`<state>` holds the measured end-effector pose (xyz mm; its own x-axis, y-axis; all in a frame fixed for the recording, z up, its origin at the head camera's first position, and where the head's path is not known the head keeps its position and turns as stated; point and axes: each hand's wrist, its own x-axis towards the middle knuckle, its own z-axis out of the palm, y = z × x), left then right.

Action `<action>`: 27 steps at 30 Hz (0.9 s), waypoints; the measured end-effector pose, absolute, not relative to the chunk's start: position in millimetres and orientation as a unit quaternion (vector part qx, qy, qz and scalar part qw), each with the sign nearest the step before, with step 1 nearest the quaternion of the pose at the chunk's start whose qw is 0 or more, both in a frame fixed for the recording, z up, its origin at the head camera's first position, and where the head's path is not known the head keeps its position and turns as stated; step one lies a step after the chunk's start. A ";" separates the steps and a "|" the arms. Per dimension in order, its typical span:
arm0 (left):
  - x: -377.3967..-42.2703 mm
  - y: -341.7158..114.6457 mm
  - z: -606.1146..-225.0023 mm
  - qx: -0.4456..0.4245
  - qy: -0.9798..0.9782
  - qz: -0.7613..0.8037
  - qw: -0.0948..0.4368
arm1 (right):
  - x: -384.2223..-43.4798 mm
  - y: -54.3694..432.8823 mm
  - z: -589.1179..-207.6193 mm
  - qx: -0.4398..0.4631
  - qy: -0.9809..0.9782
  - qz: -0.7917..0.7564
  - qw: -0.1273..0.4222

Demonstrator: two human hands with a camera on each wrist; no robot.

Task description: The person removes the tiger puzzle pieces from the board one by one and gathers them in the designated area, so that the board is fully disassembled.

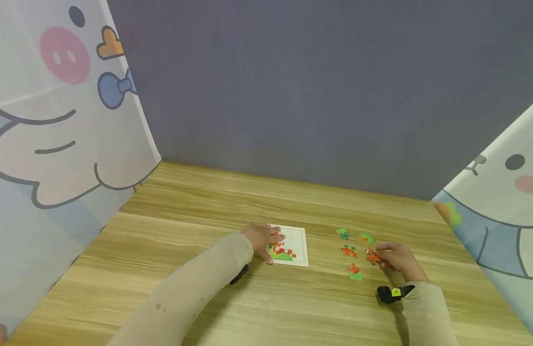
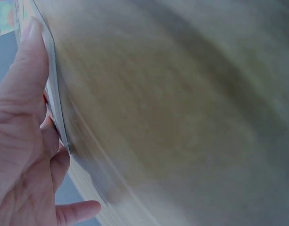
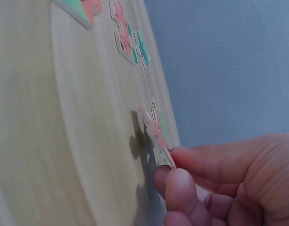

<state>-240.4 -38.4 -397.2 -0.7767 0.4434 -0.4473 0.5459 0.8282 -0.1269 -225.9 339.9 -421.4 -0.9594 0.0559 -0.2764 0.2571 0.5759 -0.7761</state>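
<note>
My left hand [image 1: 259, 238] rests with spread, fairly straight fingers on the left part of a white square puzzle tray [image 1: 302, 245]. Joined orange and green pieces [image 1: 284, 255] lie in the tray's lower left; the hand hides some of them. In the left wrist view the thumb [image 2: 28, 61] lies along the tray's pale edge. Farther right, my right hand [image 1: 398, 259] pinches an orange puzzle piece [image 1: 372, 255] between thumb and fingers. In the right wrist view that piece [image 3: 154, 134] is tilted up off the table, casting a shadow.
Loose puzzle pieces lie between tray and right hand: a green one [image 1: 343, 233], a green and orange one [image 1: 367, 238], an orange one [image 1: 348, 251] and another with a green corner [image 1: 355, 272]. A grey panel [image 1: 292, 96] stands behind the wooden table [image 1: 197, 192].
</note>
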 end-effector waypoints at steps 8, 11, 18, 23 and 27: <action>-241.1 -38.4 -399.9 0.262 0.935 -0.128 0.203 | -226.0 341.8 -422.0 0.078 0.885 -0.444 0.113; -241.9 -38.2 -401.5 0.263 0.935 -0.126 0.204 | -225.9 342.9 -422.6 0.076 0.885 -0.445 0.114; -243.4 -38.2 -402.8 0.264 0.934 -0.128 0.202 | -226.5 343.3 -421.1 0.080 0.880 -0.453 0.119; -243.5 -38.3 -402.8 0.260 0.936 -0.124 0.205 | -227.3 343.9 -419.6 0.074 0.879 -0.457 0.117; -243.3 -38.3 -402.7 0.260 0.935 -0.127 0.204 | -226.5 344.1 -418.8 0.069 0.884 -0.447 0.115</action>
